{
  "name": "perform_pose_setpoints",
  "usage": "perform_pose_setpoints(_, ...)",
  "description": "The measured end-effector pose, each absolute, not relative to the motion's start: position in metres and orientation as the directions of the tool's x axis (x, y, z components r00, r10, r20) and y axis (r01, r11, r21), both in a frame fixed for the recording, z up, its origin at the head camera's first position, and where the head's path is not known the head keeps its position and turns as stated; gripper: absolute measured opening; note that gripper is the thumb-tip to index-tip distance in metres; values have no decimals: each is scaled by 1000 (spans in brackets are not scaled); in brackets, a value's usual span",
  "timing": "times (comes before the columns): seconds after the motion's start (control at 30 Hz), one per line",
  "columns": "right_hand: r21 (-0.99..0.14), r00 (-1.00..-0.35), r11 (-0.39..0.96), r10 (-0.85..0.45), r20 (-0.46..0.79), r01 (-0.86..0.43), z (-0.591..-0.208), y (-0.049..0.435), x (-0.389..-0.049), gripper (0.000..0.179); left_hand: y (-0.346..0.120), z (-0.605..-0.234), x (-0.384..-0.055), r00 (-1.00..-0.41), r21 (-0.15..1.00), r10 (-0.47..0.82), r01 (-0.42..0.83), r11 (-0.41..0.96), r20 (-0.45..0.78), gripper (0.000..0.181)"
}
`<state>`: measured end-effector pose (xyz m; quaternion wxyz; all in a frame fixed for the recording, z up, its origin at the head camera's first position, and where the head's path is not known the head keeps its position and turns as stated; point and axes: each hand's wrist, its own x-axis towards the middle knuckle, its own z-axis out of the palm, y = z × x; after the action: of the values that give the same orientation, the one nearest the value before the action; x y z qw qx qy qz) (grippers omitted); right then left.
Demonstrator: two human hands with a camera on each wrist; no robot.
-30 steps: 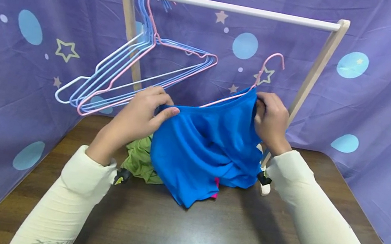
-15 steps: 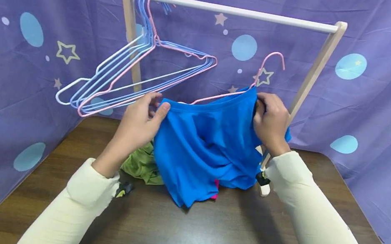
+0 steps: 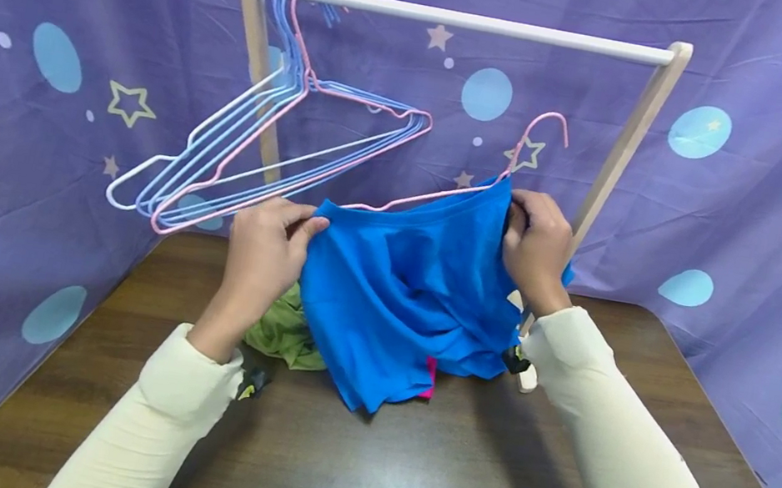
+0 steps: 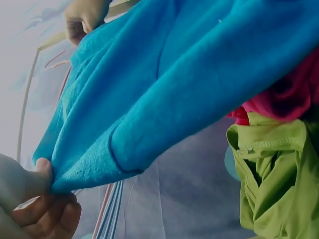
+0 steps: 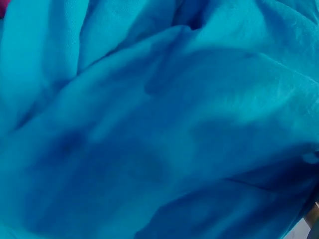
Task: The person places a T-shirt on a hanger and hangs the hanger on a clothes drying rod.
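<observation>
A blue T-shirt (image 3: 398,296) hangs in folds between both hands, its banded edge stretched from one to the other. My left hand (image 3: 264,250) pinches the left end of that edge between thumb and fingers; the left wrist view shows the thumb (image 4: 44,174) on top of the cloth. At the other end my right hand (image 3: 538,245) grips the cloth just below the hook of a pink hanger (image 3: 436,196). One arm of this hanger shows behind the edge, the rest hidden by the cloth. Blue fabric fills nearly the whole right wrist view.
A rack with a white rail (image 3: 470,22) stands at the back. Several blue, white and pink hangers (image 3: 293,86) hang at its left end. Beneath the shirt, a green garment (image 3: 283,329) and a pink cloth (image 3: 429,378) lie on the wooden table (image 3: 356,475).
My left hand has shifted left and slightly down, now pinching the edge's left corner and drawing it out. More of the pink hanger's arm shows. My right hand keeps its hold, nearly in place.
</observation>
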<state>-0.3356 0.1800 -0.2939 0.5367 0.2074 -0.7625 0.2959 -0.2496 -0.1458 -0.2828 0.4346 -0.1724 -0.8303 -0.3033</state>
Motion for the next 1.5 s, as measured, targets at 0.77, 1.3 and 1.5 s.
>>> perform_pose_setpoints(0.77, -412, -393, 610, 174, 903, -677, -321, 163, -341, 10, -118, -306, -266, -407, 25, 157, 408, 913, 900, 13)
perform_pose_setpoints(1.3, -408, -310, 567, 265, 913, -716, -339, 157, -328, 18, -96, -326, -274, -415, -41, 239, 432, 901, 878, 13)
perform_pose_setpoints(1.5, -388, -284, 548, 268, 921, -741, -336, 156, -330, 22, -88, -324, -275, -411, -61, 250, 421, 905, 877, 16)
